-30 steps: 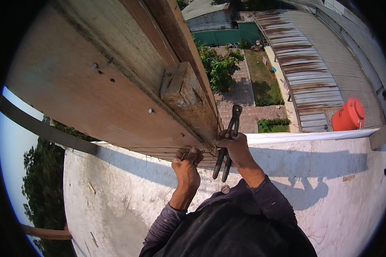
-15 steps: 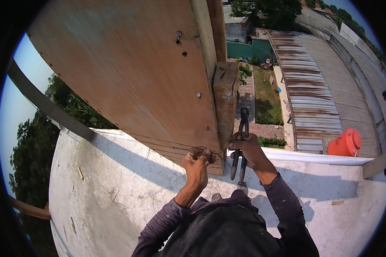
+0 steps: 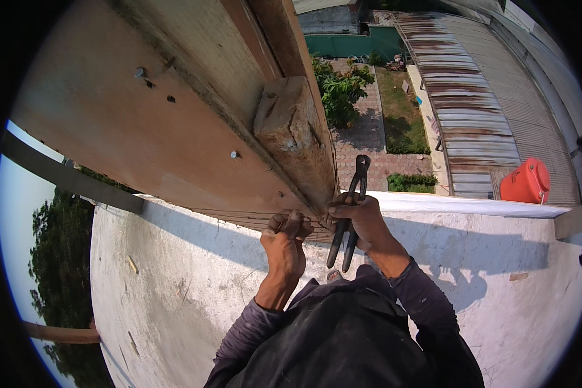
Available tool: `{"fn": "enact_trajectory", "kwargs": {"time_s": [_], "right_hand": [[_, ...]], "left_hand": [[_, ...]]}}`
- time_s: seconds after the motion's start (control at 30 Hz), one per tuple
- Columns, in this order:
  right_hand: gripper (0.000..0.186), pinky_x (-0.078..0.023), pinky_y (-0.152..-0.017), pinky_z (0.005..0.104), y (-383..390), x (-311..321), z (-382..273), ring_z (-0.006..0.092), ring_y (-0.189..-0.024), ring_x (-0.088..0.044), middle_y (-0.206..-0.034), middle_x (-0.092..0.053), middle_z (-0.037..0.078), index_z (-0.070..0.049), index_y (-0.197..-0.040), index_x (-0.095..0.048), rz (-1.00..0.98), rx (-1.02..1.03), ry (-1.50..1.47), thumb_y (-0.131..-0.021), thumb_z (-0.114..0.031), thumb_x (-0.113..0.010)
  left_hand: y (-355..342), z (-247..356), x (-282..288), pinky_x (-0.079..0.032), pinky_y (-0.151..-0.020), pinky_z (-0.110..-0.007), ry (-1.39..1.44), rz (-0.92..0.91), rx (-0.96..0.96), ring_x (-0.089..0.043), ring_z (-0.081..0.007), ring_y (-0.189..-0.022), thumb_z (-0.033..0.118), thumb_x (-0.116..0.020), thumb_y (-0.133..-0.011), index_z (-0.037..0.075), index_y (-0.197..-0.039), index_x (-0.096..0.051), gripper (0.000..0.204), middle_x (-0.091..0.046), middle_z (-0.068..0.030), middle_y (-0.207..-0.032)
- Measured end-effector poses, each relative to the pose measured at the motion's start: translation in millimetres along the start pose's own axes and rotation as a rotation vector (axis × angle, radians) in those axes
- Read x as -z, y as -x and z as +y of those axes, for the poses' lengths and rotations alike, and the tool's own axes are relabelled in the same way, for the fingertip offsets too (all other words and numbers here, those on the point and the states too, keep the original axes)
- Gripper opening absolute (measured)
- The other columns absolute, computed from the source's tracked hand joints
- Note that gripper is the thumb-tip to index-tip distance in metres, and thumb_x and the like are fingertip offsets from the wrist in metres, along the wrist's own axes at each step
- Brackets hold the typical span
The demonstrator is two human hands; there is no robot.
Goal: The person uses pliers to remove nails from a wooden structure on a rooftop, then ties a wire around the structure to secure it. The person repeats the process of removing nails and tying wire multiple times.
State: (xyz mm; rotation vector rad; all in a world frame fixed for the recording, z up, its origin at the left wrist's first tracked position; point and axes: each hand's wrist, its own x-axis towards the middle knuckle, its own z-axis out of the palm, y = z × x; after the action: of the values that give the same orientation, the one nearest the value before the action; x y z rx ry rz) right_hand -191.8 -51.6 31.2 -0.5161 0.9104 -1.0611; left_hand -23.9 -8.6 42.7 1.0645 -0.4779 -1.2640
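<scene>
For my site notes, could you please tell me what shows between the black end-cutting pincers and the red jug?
Between the pincers and jug, the head view shows brick paving, a hedge, a pale strip and corrugated roofing.

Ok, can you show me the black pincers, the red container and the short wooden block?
Black pincers (image 3: 337,242): head view, on the left handle.
Red container (image 3: 520,184): head view, on its side wall.
Wooden block (image 3: 297,155): head view, on its long side.

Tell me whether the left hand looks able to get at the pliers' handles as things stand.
Probably yes: the handles hang below the right hand, close to the left hand, with nothing visible blocking the way. The right hand holds the pliers higher up, though.
</scene>
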Motion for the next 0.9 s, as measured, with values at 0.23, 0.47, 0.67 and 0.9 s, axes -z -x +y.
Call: {"fn": "enact_trajectory", "kwargs": {"time_s": [0.23,0.47,0.67,0.9], "right_hand": [[0.011,-0.055,-0.051,0.0329,1.1,-16.4,7.6,0.0203,-0.058,-0.065,-0.076,-0.066,0.014,0.005,-0.085,-0.063,0.104,0.122,0.011,-0.079,0.006,-0.072],[0.018,-0.058,-0.055,0.033,-1.7,-8.4,7.4,0.021,-0.072,-0.068,-0.085,-0.066,0.012,0.003,-0.098,-0.064,0.049,0.041,0.048,-0.082,-0.001,-0.071],[0.016,-0.057,-0.056,0.0315,-6.2,-10.3,10.4,0.0178,-0.074,-0.067,-0.083,-0.065,0.01,0.001,-0.096,-0.064,0.012,0.099,0.119,-0.082,-0.003,-0.07],[0.016,-0.054,-0.055,0.0304,-6.9,-20.7,21.9,0.0129,-0.064,-0.059,-0.076,-0.062,0.007,0.001,-0.096,-0.063,0.015,0.186,0.157,-0.082,-0.004,-0.067]], "left_hand": [[-1.8,-5.1,4.4,-0.055,-0.072,-0.034,-0.041,0.028,-0.018,-0.066,-0.019,-0.074,0.007,-0.07,-0.093,-0.002,-0.1,-0.063,0.014,-0.066,-0.0086,-0.085],[1.6,-7.9,23.5,-0.055,-0.075,-0.035,0.026,-0.025,0.061,-0.066,-0.0196,-0.077,0.004,-0.067,-0.094,-0.001,-0.102,-0.062,0.011,-0.064,-0.009,-0.088],[2.0,-8.6,50.3,-0.055,-0.077,-0.037,0.116,-0.062,0.167,-0.065,-0.0198,-0.077,0.005,-0.064,-0.095,-0.001,-0.102,-0.061,0.009,-0.063,-0.0086,-0.087],[18.0,-2.8,95.7,-0.055,-0.077,-0.034,0.127,-0.005,0.274,-0.066,-0.0185,-0.078,0.008,-0.067,-0.094,0.004,-0.102,-0.061,0.012,-0.064,-0.0076,-0.09]]}}
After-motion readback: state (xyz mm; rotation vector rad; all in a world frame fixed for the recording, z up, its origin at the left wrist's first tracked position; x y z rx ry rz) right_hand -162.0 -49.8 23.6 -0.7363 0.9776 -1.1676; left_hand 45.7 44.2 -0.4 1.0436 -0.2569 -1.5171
